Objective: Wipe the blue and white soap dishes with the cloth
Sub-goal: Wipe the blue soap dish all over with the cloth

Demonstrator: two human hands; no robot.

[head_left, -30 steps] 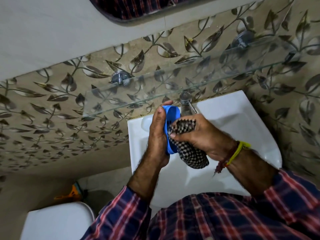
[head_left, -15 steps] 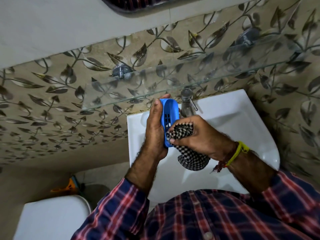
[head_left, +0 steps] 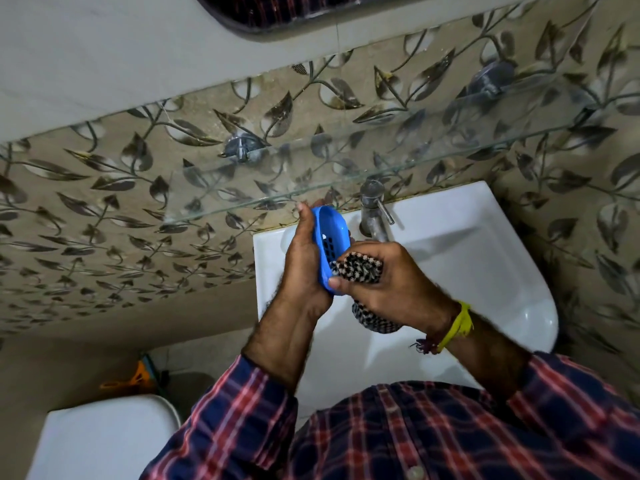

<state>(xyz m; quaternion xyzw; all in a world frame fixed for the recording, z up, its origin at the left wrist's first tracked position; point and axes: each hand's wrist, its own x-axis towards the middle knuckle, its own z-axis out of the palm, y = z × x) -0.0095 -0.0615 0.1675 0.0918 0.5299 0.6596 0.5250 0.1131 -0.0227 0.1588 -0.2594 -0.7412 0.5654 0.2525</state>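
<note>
My left hand (head_left: pixel 300 268) grips the blue soap dish (head_left: pixel 329 239) upright on its edge above the white sink (head_left: pixel 478 258), its slotted inside facing right. My right hand (head_left: pixel 384 282) holds a bunched black-and-white checked cloth (head_left: pixel 363 268) and presses it against the lower inside of the dish. A tail of the cloth hangs below my right palm. No white soap dish is in view.
A steel tap (head_left: pixel 372 211) stands just behind the dish at the sink's back edge. A glass shelf (head_left: pixel 381 161) on metal brackets juts from the leaf-patterned wall right above my hands. A white toilet tank (head_left: pixel 104 438) sits at the lower left, with an orange object (head_left: pixel 138 375) behind it.
The cloth has slid down the dish's inside, uncovering the upper part and its slots. Both hands stay over the sink, and the dish sits a little higher against the shelf's edge.
</note>
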